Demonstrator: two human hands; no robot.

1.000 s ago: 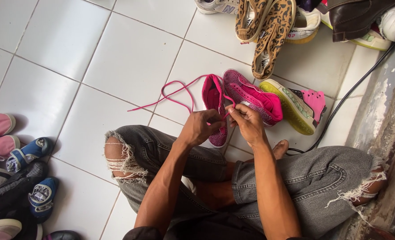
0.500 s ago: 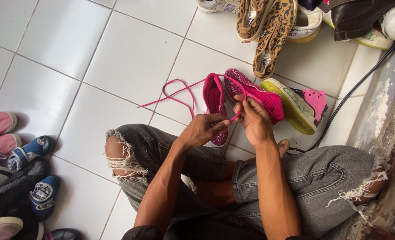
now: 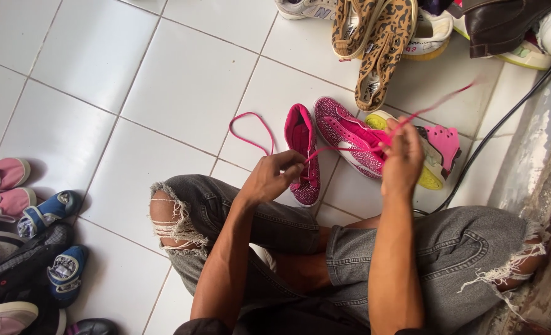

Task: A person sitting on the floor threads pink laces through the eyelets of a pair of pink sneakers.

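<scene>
here left hand (image 3: 275, 177) steadies pink shoe (image 3: 303, 155); right hand (image 3: 401, 155) pulls lace (image 3: 344, 149)

A floor of white tiles (image 3: 182, 87) was seen, divided by grey grout lines. Two pink shoes (image 3: 325, 146) were laid on it beside a pink-and-yellow shoe (image 3: 440, 158). Leopard-print shoes (image 3: 375, 43) were heaped at the top edge, and small blue and pink shoes (image 3: 46, 214) (some partly cropped) were piled at the left.
</scene>
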